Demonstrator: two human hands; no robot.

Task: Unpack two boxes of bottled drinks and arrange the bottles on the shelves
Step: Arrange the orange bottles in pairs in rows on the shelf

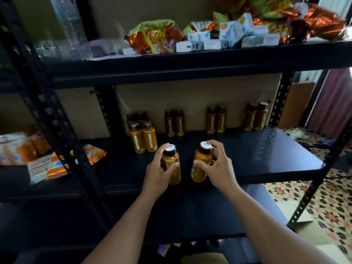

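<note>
Gripping one orange bottle apiece, a person is reaching to the front edge of a black middle shelf [266, 155]: the left hand [159, 170] is curling fingers and thumb round the left bottle [173, 169], while the right hand [220, 167] is holding the right bottle [200, 165] with fingers spread around its dark cap. Both bottles are standing upright, near each other but apart, their white seals facing up. Behind them, matching bottles are lining the shelf's back: a cluster [143, 138] at left, then three pairs [174, 122] spaced apart toward the right. Overhead, the top shelf [190, 61] is carrying snack bags [152, 38], small cartons [228, 37] and wrapped water bottles [66, 25]. A perforated upright [55, 130] is dividing off a neighbouring bay where orange packets [38, 159] are lying. Flattened cardboard [304, 231] is lying on patterned floor [333, 202] at right.
</note>
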